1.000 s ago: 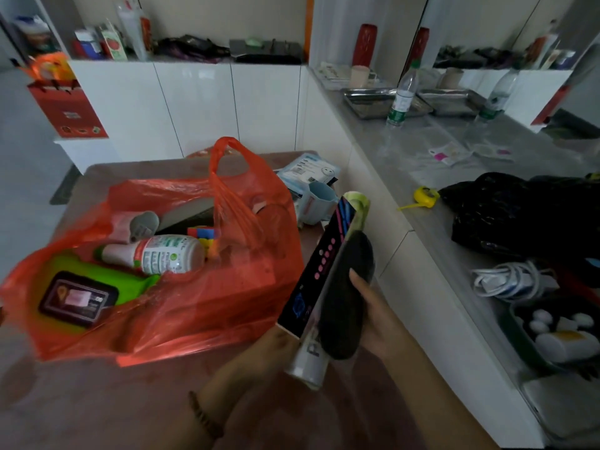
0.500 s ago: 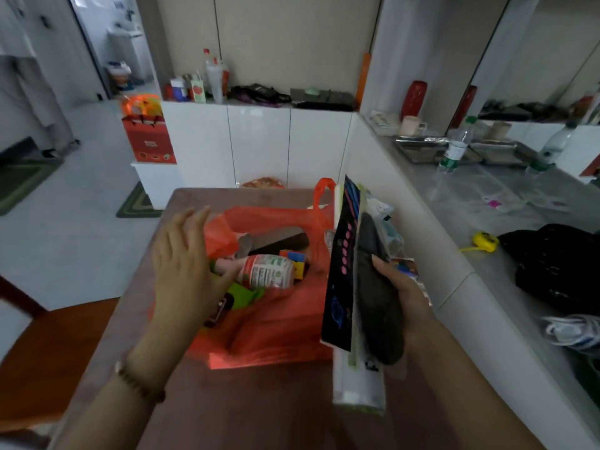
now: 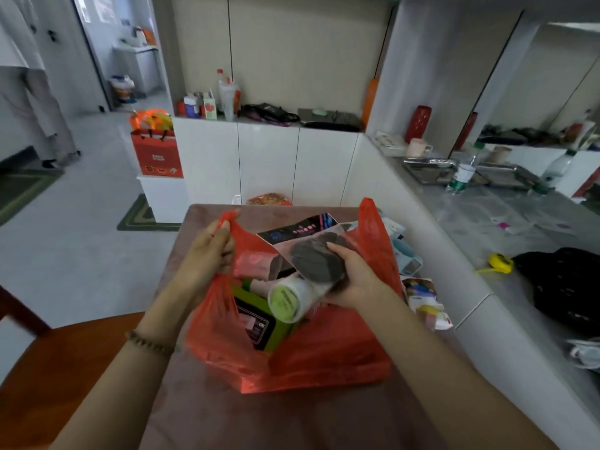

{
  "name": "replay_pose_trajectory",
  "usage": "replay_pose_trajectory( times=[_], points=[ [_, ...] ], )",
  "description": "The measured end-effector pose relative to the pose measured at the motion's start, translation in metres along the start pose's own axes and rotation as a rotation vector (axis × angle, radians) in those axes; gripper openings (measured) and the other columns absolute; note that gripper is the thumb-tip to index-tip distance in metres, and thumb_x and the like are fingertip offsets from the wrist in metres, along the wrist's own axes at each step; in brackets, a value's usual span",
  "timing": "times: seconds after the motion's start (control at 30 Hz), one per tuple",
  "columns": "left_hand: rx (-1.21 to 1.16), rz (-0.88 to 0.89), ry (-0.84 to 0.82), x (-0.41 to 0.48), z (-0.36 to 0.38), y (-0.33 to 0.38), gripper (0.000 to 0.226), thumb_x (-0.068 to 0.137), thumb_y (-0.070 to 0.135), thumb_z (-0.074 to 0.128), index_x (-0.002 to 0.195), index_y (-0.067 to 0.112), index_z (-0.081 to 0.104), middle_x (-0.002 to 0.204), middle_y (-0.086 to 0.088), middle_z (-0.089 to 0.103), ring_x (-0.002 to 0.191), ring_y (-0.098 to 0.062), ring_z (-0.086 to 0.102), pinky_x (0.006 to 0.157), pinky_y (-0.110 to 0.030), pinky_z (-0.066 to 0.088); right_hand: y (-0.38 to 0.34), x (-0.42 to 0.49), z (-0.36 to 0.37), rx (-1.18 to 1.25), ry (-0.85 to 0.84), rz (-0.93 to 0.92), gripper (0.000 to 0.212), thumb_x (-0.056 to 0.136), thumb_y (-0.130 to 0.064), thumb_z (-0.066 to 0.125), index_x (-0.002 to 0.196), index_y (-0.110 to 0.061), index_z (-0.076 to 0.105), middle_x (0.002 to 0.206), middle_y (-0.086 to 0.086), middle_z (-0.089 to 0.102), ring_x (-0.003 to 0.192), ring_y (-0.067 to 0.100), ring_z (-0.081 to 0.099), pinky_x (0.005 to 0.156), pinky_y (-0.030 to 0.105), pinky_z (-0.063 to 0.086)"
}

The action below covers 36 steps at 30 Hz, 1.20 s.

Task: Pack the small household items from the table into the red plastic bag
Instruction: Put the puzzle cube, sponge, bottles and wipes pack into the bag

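**Bundle at bag mouth, both hands busy**

Left hand pinched the bag's left handle between thumb and fingers and held that side of the red plastic bag up. The right handle stood up with nothing holding it. A beaded bracelet sat on the left wrist.

Right hand was closed round a bundle over the open mouth, thumb on top and fingers underneath. The bundle:
- dark grey oval pad, on top
- flat black carton with coloured print, its far end pointing at the far rim
- white tube, green end cap facing the camera

Couldn't tell whether the bundle touched anything already inside.

A green pack with a black label lay in the bag against the near-left wall. A pale item behind the red film wasn't identifiable.

The bag sat mid-way across the brown tabletop, closer to the far edge than the near one. Still out along the right edge, just beside the bag's right wall, were a colourful packet, a light-blue cup and a white packet.

The separate grey tabletop on the right carried a yellow tape measure, a black plastic bag and a water bottle.

A wooden chair stood at the near-left corner.
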<state>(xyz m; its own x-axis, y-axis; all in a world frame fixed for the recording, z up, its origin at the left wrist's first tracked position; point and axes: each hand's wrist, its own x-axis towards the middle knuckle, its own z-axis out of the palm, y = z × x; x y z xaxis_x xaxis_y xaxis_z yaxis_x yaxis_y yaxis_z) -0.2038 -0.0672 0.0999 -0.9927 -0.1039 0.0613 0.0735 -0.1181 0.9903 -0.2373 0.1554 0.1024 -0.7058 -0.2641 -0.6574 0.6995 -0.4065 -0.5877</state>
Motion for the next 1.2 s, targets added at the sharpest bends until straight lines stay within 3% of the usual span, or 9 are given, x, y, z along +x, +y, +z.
replay_pose_trajectory(
  times=[0.17, 0.23, 0.33, 0.4, 0.57, 0.7, 0.87, 1.1, 1.2],
  points=[
    [0.070, 0.045, -0.029, -0.001, 0.002, 0.000, 0.035, 0.102, 0.028, 0.030, 0.133, 0.028, 0.048, 0.057, 0.009, 0.026, 0.043, -0.001, 0.023, 0.038, -0.013, 0.022, -0.004, 0.032, 0.033, 0.000, 0.146, -0.066, 0.037, 0.091, -0.033, 0.054, 0.118, -0.008, 0.060, 0.122, 0.011, 0.063, 0.115, 0.031, 0.058, 0.090, 0.049, 0.045],
    [0.084, 0.042, -0.027, -0.001, 0.005, 0.004, 0.036, 0.102, 0.026, 0.030, 0.133, 0.029, 0.048, 0.056, 0.008, 0.027, 0.043, -0.001, 0.024, 0.038, -0.013, 0.023, -0.001, 0.041, 0.043, -0.011, 0.230, -0.139, 0.031, 0.092, -0.027, 0.054, 0.115, -0.007, 0.057, 0.116, 0.012, 0.063, 0.107, 0.032, 0.060, 0.085, 0.048, 0.049],
    [0.100, 0.046, -0.033, 0.001, 0.004, 0.005, 0.036, 0.102, 0.026, 0.030, 0.134, 0.028, 0.047, 0.052, 0.013, 0.029, 0.042, 0.000, 0.025, 0.038, -0.013, 0.024, 0.009, 0.051, 0.035, -0.069, 0.352, -0.233, 0.035, 0.089, -0.011, 0.058, 0.123, -0.004, 0.051, 0.112, 0.014, 0.063, 0.076, 0.029, 0.061, 0.055, 0.037, 0.050],
    [0.120, 0.058, -0.029, 0.002, 0.001, 0.005, 0.037, 0.102, 0.027, 0.030, 0.136, 0.028, 0.046, 0.054, 0.011, 0.028, 0.043, 0.000, 0.025, 0.039, -0.013, 0.024, 0.011, 0.051, 0.022, -0.144, 0.375, -0.274, 0.038, 0.086, -0.006, 0.062, 0.122, -0.001, 0.052, 0.114, 0.017, 0.063, 0.078, 0.030, 0.061, 0.055, 0.035, 0.049],
    [0.130, 0.060, -0.016, 0.000, -0.002, 0.009, 0.038, 0.102, 0.028, 0.030, 0.137, 0.026, 0.045, 0.061, 0.004, 0.023, 0.044, -0.002, 0.024, 0.039, -0.014, 0.024, -0.016, 0.032, 0.003, -0.211, 0.017, -0.410, 0.026, 0.083, -0.004, 0.066, 0.109, -0.007, 0.064, 0.111, 0.013, 0.068, 0.093, 0.027, 0.066, 0.078, 0.039, 0.055],
    [0.112, 0.058, 0.003, -0.001, -0.004, 0.012, 0.038, 0.102, 0.028, 0.030, 0.138, 0.028, 0.044, 0.059, 0.007, 0.025, 0.044, -0.001, 0.024, 0.040, -0.014, 0.023, -0.031, 0.038, -0.002, -0.708, -0.151, -0.512, 0.042, 0.078, -0.005, 0.071, 0.118, -0.007, 0.062, 0.115, 0.011, 0.068, 0.106, 0.024, 0.064, 0.094, 0.037, 0.049],
    [0.121, 0.056, 0.010, -0.004, -0.003, 0.013, 0.038, 0.103, 0.027, 0.029, 0.137, 0.026, 0.044, 0.060, 0.005, 0.025, 0.045, -0.002, 0.024, 0.040, -0.014, 0.023, -0.026, 0.052, 0.015, -1.271, -0.255, -0.395, 0.042, 0.076, -0.012, 0.076, 0.116, -0.013, 0.065, 0.118, 0.007, 0.068, 0.111, 0.018, 0.062, 0.102, 0.035, 0.045],
    [0.127, 0.045, 0.031, 0.001, -0.011, 0.013, 0.037, 0.102, 0.030, 0.030, 0.136, 0.027, 0.046, 0.054, 0.014, 0.028, 0.044, 0.000, 0.024, 0.039, -0.014, 0.023, -0.049, 0.051, 0.025, -1.950, -0.196, -0.457, 0.031, 0.076, -0.017, 0.075, 0.102, -0.003, 0.068, 0.098, 0.010, 0.069, 0.095, 0.025, 0.063, 0.083, 0.030, 0.047],
    [0.132, 0.050, 0.030, 0.002, -0.010, 0.012, 0.038, 0.102, 0.031, 0.031, 0.137, 0.027, 0.045, 0.055, 0.013, 0.028, 0.044, -0.001, 0.025, 0.040, -0.014, 0.024, -0.044, 0.053, 0.014, -1.931, -0.209, -0.478, 0.025, 0.074, -0.022, 0.077, 0.094, -0.009, 0.069, 0.091, 0.001, 0.068, 0.091, 0.021, 0.064, 0.082, 0.029, 0.047]
  ],
)
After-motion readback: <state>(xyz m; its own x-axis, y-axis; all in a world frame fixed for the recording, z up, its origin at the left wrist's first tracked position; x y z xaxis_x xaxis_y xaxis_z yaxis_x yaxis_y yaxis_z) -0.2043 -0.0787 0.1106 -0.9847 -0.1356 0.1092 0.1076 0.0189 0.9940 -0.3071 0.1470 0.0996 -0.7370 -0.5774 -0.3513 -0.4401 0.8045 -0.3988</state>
